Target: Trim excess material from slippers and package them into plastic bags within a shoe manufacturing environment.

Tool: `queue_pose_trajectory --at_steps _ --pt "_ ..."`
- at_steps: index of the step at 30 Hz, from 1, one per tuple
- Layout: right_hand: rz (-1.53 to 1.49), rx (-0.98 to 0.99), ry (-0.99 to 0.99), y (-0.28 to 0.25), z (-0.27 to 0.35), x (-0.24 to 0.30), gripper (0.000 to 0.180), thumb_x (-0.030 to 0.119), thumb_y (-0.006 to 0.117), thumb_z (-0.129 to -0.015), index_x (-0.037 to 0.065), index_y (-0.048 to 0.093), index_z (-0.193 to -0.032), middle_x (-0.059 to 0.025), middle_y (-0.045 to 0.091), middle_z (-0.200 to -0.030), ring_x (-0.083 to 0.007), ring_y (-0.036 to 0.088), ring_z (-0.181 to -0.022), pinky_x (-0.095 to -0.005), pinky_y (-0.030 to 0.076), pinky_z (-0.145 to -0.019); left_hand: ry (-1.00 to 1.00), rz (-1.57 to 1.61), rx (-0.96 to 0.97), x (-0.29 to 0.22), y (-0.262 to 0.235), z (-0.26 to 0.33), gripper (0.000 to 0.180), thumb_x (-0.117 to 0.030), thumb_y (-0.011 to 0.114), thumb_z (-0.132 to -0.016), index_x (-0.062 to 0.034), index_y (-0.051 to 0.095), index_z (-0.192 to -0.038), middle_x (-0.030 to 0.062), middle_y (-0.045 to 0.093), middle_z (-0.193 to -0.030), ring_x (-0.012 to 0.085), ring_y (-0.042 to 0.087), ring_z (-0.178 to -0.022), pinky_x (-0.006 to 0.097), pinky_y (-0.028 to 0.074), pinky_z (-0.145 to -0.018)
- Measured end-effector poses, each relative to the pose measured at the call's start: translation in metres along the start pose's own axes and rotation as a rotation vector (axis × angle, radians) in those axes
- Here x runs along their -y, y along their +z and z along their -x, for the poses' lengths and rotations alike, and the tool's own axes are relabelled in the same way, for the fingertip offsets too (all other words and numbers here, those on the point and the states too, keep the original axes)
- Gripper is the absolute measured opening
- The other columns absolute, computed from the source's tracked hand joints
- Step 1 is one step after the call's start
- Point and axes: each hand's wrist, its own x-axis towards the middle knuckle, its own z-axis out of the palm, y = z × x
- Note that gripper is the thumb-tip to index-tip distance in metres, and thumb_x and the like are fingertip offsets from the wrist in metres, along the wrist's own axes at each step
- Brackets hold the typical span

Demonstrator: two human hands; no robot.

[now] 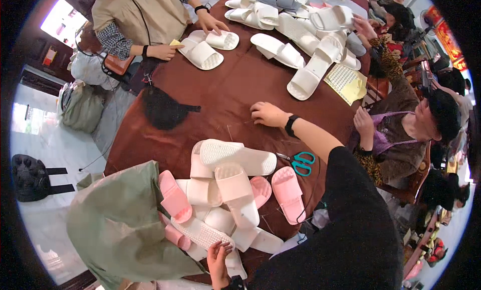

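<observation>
My right hand (270, 114) reaches across the brown tablecloth, its fingers bent down and spread on the cloth, with no slipper in it. Low in the picture, my left hand (219, 265) has half-curled, parted fingers beside the end of an overturned white slipper (200, 233); whether they touch is unclear. Between my arms lies a loose heap of white slippers, another overturned one (240, 158) on top. Pink slippers are mixed in, one (175, 196) at the heap's left and one (288, 195) at its right. Teal-handled scissors (303, 164) lie near my right forearm.
A green-grey cloth bag (125, 225) bulges over the table's left edge. A black cap-like item (168, 108) rests farther up. Across the table, a person's hands touch two white slippers (203, 54). Another person sits at right, near a printed sheet (346, 83) and more white slippers (305, 79).
</observation>
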Motion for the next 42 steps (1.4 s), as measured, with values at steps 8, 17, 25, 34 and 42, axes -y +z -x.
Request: queue_pose_trajectory --at_steps 8,17,25,34,42 --pt "0.072 -0.268 1.147 -0.048 -0.033 -0.067 0.026 0.013 0.047 -0.082 -0.006 0.044 -0.1 -0.0262 0.063 -0.086 -0.0413 0.062 -0.083 -0.0479 0.049 -0.076 -0.062 -0.023 -0.081 0.003 -0.01 0.013 0.029 -0.009 0.053 -0.091 0.0028 0.046 -0.117 0.0182 0.059 -0.104 0.0263 0.061 -0.093 0.035 0.05 -0.082" --pt "0.121 -0.243 1.418 -0.079 -0.013 -0.143 0.07 0.012 0.045 -0.085 -0.004 0.006 -0.141 -0.0268 0.053 -0.117 -0.0368 0.059 -0.1 -0.0414 0.048 -0.086 -0.079 -0.011 -0.118 0.0 -0.009 0.022 0.034 -0.012 0.053 -0.092 0.0018 0.045 -0.121 0.0165 0.059 -0.106 0.0243 0.061 -0.095 0.033 0.049 -0.081" --pt "0.242 -0.219 1.304 -0.075 0.005 -0.161 0.027 0.014 0.04 -0.089 0.004 0.063 -0.096 -0.0192 0.062 -0.105 -0.0341 0.06 -0.099 -0.0452 0.048 -0.083 -0.175 -0.055 -0.141 0.019 -0.009 0.034 0.033 -0.012 0.054 -0.091 0.0017 0.045 -0.119 0.0149 0.058 -0.106 0.024 0.06 -0.096 0.034 0.05 -0.08" --pt "-0.289 0.146 0.585 -0.063 0.019 -0.031 0.032 0.029 0.047 -0.09 -0.001 0.058 -0.085 -0.0212 0.062 -0.089 -0.0395 0.059 -0.086 -0.0459 0.047 -0.074 -0.091 0.071 -0.185 0.038 -0.039 0.027 0.03 -0.007 0.051 -0.091 0.0032 0.042 -0.117 0.0193 0.058 -0.104 0.0262 0.061 -0.092 0.035 0.05 -0.081" --pt "-0.202 0.126 0.618 -0.054 0.127 0.109 0.033 0.039 0.053 -0.086 0.007 0.054 -0.093 -0.019 0.063 -0.084 -0.0376 0.061 -0.081 -0.0453 0.047 -0.07 -0.077 0.044 -0.143 0.039 -0.024 0.039 0.03 -0.008 0.051 -0.091 0.002 0.042 -0.118 0.0195 0.059 -0.105 0.0253 0.061 -0.091 0.035 0.05 -0.08"
